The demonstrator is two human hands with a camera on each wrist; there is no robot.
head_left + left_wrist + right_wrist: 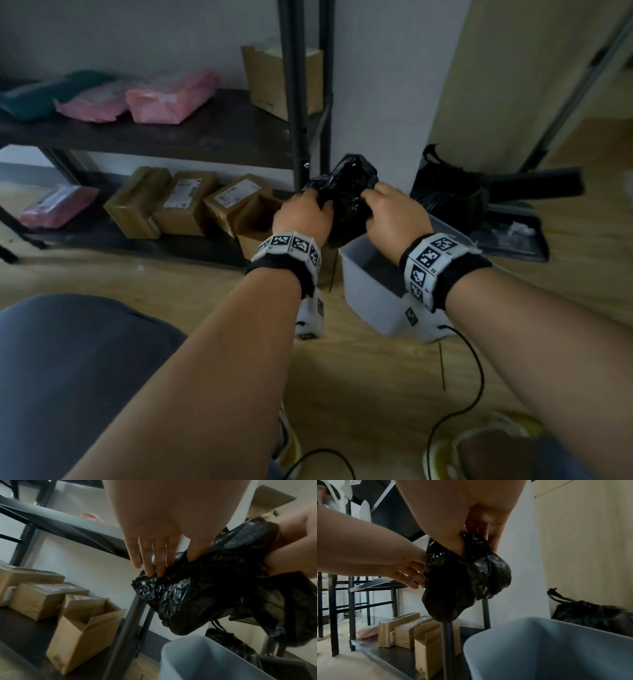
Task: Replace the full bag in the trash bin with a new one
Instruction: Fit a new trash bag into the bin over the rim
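A crumpled black trash bag (346,192) hangs between both hands, just above the empty grey bin (363,284) on the floor. My left hand (317,202) pinches its left edge, thumb tucked into a fold and fingers laid along the plastic (197,595). On the right side my right hand (371,195) grips it, fingers curled round a bunched part (476,545). The bin's open mouth (539,649) lies right below the bag's lower end. A tied, full black bag (445,192) sits on the floor behind the bin, against the wall.
A dark metal rack (298,102) stands just left of the bin, with cardboard boxes (185,202) and an open box (253,219) on its bottom shelf and pink parcels (164,96) higher up. A dark dustpan (510,229) lies at the right. A black cable (472,377) trails over the wood floor.
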